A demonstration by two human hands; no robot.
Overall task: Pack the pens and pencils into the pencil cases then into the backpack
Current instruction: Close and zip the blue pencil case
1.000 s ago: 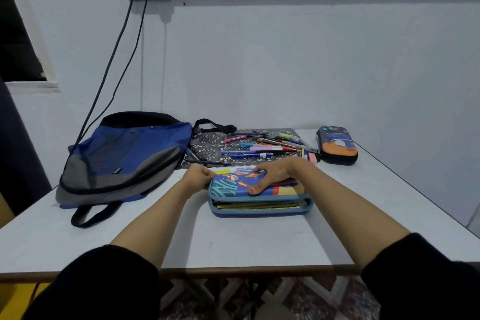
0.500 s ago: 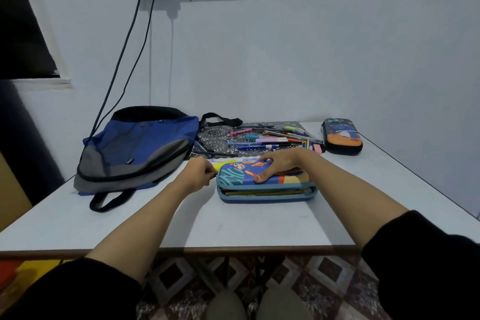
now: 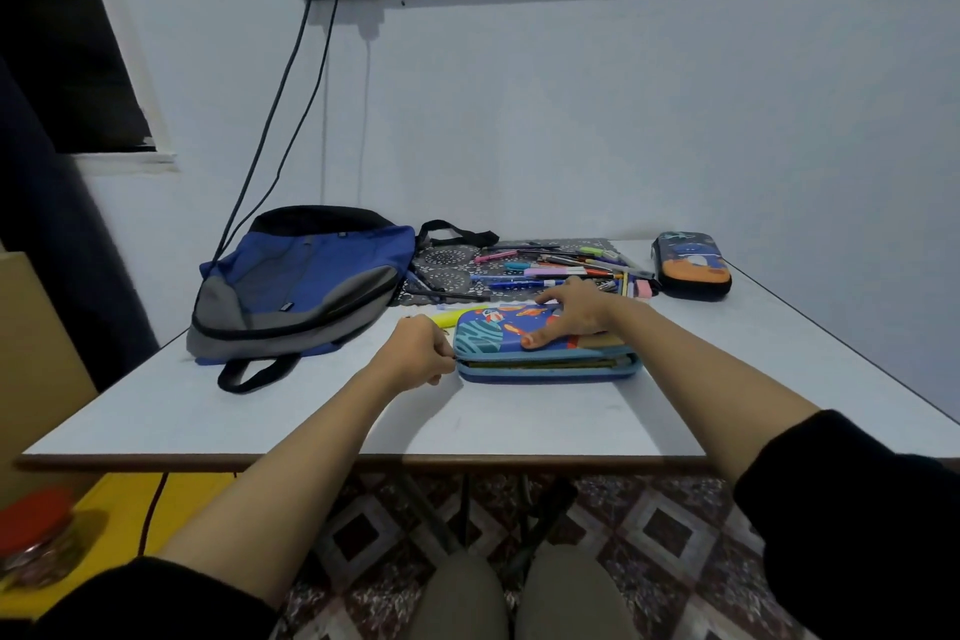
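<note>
The left hand (image 3: 418, 353) pinches the blue case (image 3: 483, 335) at its left edge; the right hand (image 3: 574, 312) lies flat on its lid. A backpack (image 3: 301, 281) sits left, loose pens (image 3: 550, 270) just beyond.

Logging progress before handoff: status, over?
Left hand pinches blue pencil case at its left corner; right hand flat on top. Front edge gapes. Loose pens on mat behind; backpack to the left.

Blue-and-grey backpack (image 3: 298, 283), planet-print blue pencil case (image 3: 498, 327), white table (image 3: 260, 411)

Single head view, wide-angle, facing forward-down over table (image 3: 519, 421), near hands.
</note>
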